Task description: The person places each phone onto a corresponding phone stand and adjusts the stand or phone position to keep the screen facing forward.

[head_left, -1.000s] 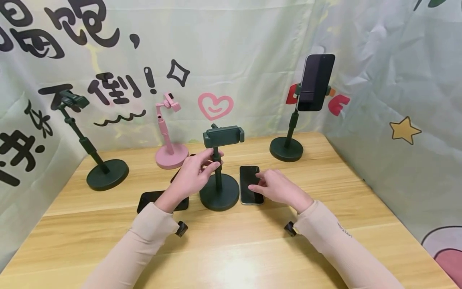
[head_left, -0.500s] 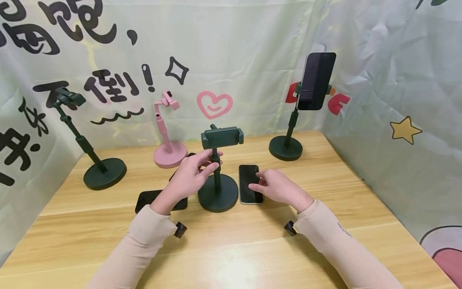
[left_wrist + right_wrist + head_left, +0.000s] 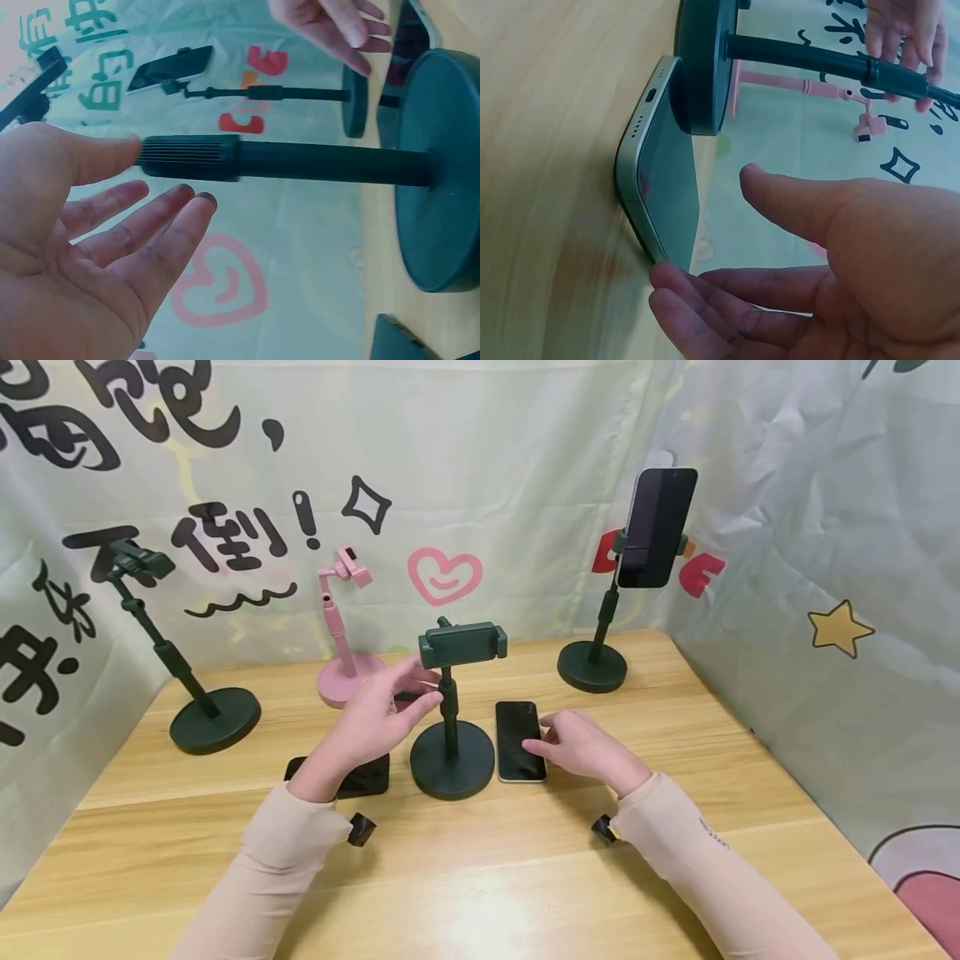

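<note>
A dark green phone stand [image 3: 453,764] stands upright in the middle of the table, its horizontal clamp [image 3: 463,645] holding no phone. My left hand [image 3: 375,718] is on the left of its post, fingers spread and relaxed. In the left wrist view the thumb tip lies right at the ribbed collar [image 3: 191,157]. Flat on the table beside the base is a black-screened phone [image 3: 516,735] with a silver edge. My right hand [image 3: 581,747] is at that phone's right side; in the right wrist view fingertips [image 3: 664,274] meet its edge while the thumb is apart from it.
A second dark phone [image 3: 367,778] lies partly hidden under my left forearm. Behind stand a pink stand [image 3: 345,672] and, far left, another green stand [image 3: 215,722]. At the back right a green stand [image 3: 592,667] holds an upright phone [image 3: 658,527]. Printed cloth hangs behind.
My left hand has let go of the stand's post and drawn left, its fingers spreading. The right hand has shifted slightly right, toward the phone's edge. The stand stays in place.
</note>
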Available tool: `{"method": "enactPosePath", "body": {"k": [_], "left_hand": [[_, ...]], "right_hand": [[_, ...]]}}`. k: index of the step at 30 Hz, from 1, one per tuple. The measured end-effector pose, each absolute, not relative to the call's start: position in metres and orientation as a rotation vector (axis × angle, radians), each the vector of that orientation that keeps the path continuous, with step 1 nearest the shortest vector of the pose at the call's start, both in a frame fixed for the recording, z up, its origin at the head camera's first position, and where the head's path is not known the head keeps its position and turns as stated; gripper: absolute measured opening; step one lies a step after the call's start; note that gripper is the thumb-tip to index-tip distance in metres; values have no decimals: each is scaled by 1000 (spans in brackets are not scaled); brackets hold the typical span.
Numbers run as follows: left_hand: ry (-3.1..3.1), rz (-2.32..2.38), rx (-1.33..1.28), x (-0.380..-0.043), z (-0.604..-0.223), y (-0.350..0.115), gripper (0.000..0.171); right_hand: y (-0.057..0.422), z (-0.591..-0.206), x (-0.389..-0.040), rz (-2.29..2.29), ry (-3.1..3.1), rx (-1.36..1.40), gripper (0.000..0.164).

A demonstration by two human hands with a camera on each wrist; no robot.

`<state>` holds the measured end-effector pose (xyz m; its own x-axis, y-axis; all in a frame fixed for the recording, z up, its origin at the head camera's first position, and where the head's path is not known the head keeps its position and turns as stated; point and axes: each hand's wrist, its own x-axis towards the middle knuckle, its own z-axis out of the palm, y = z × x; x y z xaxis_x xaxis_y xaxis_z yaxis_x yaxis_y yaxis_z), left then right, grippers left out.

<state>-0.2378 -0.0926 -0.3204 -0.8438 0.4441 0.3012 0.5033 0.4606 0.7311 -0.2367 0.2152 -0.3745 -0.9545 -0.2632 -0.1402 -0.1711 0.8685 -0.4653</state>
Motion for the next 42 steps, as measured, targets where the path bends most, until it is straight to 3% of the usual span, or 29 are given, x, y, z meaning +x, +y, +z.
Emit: {"method": "enactPosePath", "body": {"k": [5,18,26,42], "left_hand": [[-2622,-1339,-846,-231,-311,-97,43],[-2441,-1427,-840,-219,-294,-103,41],[-2323,-1545,-870,-212,-285,-104,31],[-2160,-1679,-901,-196,-274,-101,32]], "right_hand": [[219,-377,-239,-669,2864,-306,35],[206,-380,-256,-499,2868,-251,50],[196,-380,-269,-449,2849,-189,50],[177,-388,-281,-409,2957,-205,59]]}}
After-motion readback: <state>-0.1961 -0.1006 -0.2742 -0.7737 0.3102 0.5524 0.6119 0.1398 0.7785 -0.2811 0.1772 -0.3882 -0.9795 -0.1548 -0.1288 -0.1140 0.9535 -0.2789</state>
